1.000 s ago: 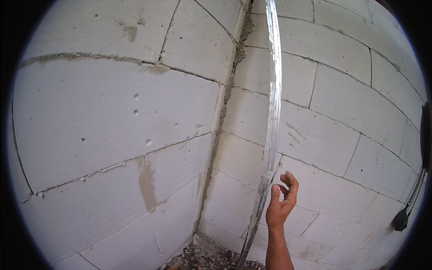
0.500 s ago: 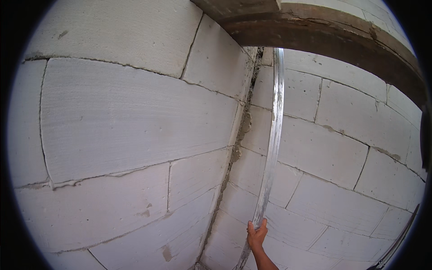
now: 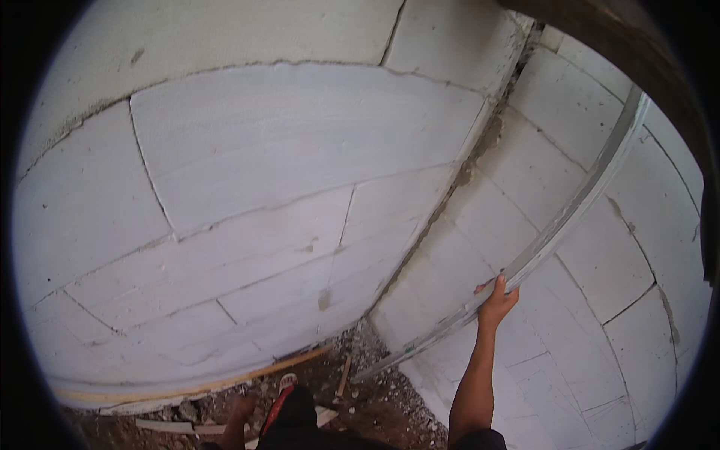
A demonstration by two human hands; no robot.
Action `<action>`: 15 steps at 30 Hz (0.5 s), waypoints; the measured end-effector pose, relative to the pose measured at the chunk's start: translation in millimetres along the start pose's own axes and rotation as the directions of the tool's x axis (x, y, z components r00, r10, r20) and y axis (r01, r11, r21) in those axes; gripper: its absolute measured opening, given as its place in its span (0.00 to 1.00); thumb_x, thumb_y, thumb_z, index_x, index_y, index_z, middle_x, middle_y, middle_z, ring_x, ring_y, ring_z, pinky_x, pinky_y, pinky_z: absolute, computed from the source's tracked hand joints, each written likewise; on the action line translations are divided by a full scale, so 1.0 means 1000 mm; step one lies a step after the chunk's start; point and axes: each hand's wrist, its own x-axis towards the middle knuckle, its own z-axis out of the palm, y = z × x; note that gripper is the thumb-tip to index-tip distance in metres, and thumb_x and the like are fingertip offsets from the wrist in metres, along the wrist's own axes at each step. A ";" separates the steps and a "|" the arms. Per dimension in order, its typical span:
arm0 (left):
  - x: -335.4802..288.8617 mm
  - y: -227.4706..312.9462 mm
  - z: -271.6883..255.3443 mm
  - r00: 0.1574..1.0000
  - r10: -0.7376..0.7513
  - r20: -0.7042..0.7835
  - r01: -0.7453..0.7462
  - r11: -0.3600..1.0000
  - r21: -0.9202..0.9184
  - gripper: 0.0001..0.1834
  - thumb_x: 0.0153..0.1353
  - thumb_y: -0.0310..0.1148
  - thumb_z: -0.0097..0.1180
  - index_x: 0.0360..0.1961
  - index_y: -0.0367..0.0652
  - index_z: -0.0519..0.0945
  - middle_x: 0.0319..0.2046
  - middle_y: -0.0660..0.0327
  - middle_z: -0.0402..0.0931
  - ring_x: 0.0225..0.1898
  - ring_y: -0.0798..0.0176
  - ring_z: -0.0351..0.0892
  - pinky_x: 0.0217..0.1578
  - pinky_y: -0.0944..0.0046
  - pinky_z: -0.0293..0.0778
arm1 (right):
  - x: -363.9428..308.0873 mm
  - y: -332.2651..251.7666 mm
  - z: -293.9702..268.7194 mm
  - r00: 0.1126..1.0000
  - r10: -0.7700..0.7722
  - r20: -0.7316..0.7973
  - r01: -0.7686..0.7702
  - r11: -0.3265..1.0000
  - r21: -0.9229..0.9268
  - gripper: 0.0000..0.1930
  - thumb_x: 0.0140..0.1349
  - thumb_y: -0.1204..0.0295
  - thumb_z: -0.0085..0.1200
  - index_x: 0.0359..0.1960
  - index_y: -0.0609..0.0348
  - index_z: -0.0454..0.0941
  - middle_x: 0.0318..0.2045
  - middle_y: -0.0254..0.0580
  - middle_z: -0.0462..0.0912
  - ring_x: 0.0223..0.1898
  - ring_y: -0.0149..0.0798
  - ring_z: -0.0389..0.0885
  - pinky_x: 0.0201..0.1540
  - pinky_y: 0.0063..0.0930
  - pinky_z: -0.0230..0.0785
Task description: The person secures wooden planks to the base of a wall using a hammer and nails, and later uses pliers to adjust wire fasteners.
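A long metal straightedge [image 3: 553, 229] leans at a slant along the block wall. Its foot is down on the rubble by the corner, and its top passes up toward the brown beam. My right hand [image 3: 496, 301] is closed around it partway up, arm stretched forward. Low in the picture, my left hand [image 3: 242, 407] hangs beside my dark-clad leg [image 3: 294, 411], away from the straightedge. Its fingers are too small and dim to make out.
Pale block walls [image 3: 285, 142] meet in a corner with a rough mortar gap [image 3: 471, 166]. A brown beam [image 3: 637, 45] crosses the top right. Below lie rubble [image 3: 390, 397], scrap boards [image 3: 165, 425] and a long wooden strip [image 3: 247, 376] along the wall's foot.
The view has tilted downward, bringing the ground, my leg and my left hand into sight. The straightedge appears farther right and more slanted, still in my right hand.
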 end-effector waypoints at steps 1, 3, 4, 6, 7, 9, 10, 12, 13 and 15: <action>-0.013 -0.008 0.009 1.000 -0.016 -0.006 0.016 1.000 -0.023 0.16 0.61 0.40 0.57 0.44 0.41 0.84 0.29 0.58 0.79 0.32 0.62 0.80 0.31 0.56 0.76 | 0.006 -0.006 -0.003 0.997 0.064 -0.032 -0.064 0.998 -0.002 0.16 0.72 0.66 0.52 0.49 0.69 0.72 0.23 0.42 0.74 0.18 0.38 0.76 0.22 0.34 0.72; -0.048 -0.007 0.028 0.994 -0.086 -0.066 0.078 0.990 -0.116 0.17 0.64 0.45 0.57 0.35 0.42 0.86 0.16 0.66 0.66 0.17 0.67 0.67 0.16 0.62 0.62 | 0.009 -0.036 0.003 0.994 0.109 -0.030 -0.108 0.994 0.017 0.18 0.71 0.65 0.52 0.50 0.70 0.73 0.24 0.44 0.75 0.21 0.39 0.77 0.24 0.35 0.74; -0.071 -0.010 0.038 0.994 -0.057 -0.092 0.055 0.998 -0.031 0.20 0.65 0.47 0.56 0.40 0.41 0.86 0.15 0.66 0.66 0.18 0.68 0.68 0.17 0.61 0.64 | 0.008 -0.042 0.005 0.991 0.131 0.000 -0.131 0.989 0.062 0.16 0.71 0.67 0.50 0.48 0.71 0.72 0.24 0.45 0.75 0.21 0.39 0.77 0.25 0.36 0.75; -0.119 -0.049 0.059 0.970 -0.022 -0.244 0.000 0.996 -0.089 0.24 0.67 0.49 0.54 0.36 0.37 0.89 0.13 0.63 0.68 0.15 0.65 0.69 0.21 0.58 0.67 | -0.006 -0.053 0.009 0.983 0.173 0.066 -0.177 0.983 0.059 0.18 0.69 0.64 0.49 0.49 0.70 0.72 0.24 0.46 0.75 0.22 0.40 0.77 0.26 0.37 0.76; -0.141 -0.071 0.064 0.966 -0.057 -0.252 0.033 0.995 -0.099 0.24 0.67 0.49 0.54 0.36 0.37 0.89 0.13 0.63 0.68 0.15 0.65 0.69 0.21 0.58 0.67 | -0.012 -0.059 0.011 0.979 0.182 0.095 -0.187 0.981 0.056 0.19 0.69 0.63 0.49 0.49 0.70 0.72 0.24 0.46 0.75 0.22 0.40 0.77 0.26 0.37 0.76; -0.196 -0.106 0.075 0.953 -0.095 -0.288 0.073 0.994 -0.085 0.28 0.72 0.52 0.48 0.42 0.37 0.89 0.13 0.62 0.69 0.18 0.64 0.71 0.26 0.59 0.69 | -0.028 -0.072 0.015 0.980 0.145 0.135 -0.164 0.976 0.144 0.21 0.67 0.60 0.48 0.50 0.70 0.72 0.25 0.46 0.75 0.22 0.42 0.77 0.26 0.38 0.76; -0.221 -0.112 0.083 0.940 -0.195 -0.280 0.156 0.976 -0.155 0.31 0.74 0.55 0.44 0.41 0.39 0.90 0.14 0.61 0.72 0.19 0.65 0.72 0.27 0.59 0.69 | -0.031 -0.077 0.015 0.974 0.152 0.166 -0.176 0.974 0.143 0.21 0.67 0.60 0.48 0.50 0.70 0.72 0.25 0.46 0.75 0.22 0.42 0.77 0.26 0.38 0.76; -0.262 -0.150 0.079 0.892 -0.256 -0.372 0.181 0.957 -0.225 0.32 0.74 0.56 0.44 0.42 0.39 0.90 0.14 0.61 0.72 0.19 0.65 0.72 0.26 0.58 0.68 | -0.044 -0.092 0.028 0.969 0.174 0.176 -0.212 0.952 0.223 0.22 0.68 0.59 0.48 0.51 0.70 0.72 0.27 0.47 0.76 0.23 0.43 0.78 0.27 0.40 0.77; -0.279 -0.171 0.078 0.849 -0.299 -0.436 0.189 0.942 -0.278 0.32 0.74 0.57 0.43 0.42 0.39 0.90 0.14 0.62 0.72 0.19 0.66 0.72 0.26 0.58 0.68 | -0.051 -0.099 0.037 0.959 0.184 0.214 -0.235 0.940 0.247 0.22 0.68 0.59 0.48 0.51 0.70 0.72 0.27 0.47 0.76 0.23 0.43 0.78 0.27 0.40 0.77; -0.318 -0.195 0.085 0.784 -0.377 -0.493 0.199 0.905 -0.376 0.33 0.74 0.57 0.42 0.41 0.39 0.89 0.13 0.63 0.70 0.19 0.66 0.71 0.25 0.58 0.68 | -0.067 -0.109 0.044 0.961 0.167 0.219 -0.220 0.944 0.247 0.24 0.68 0.58 0.49 0.52 0.70 0.72 0.28 0.48 0.76 0.26 0.44 0.79 0.29 0.41 0.77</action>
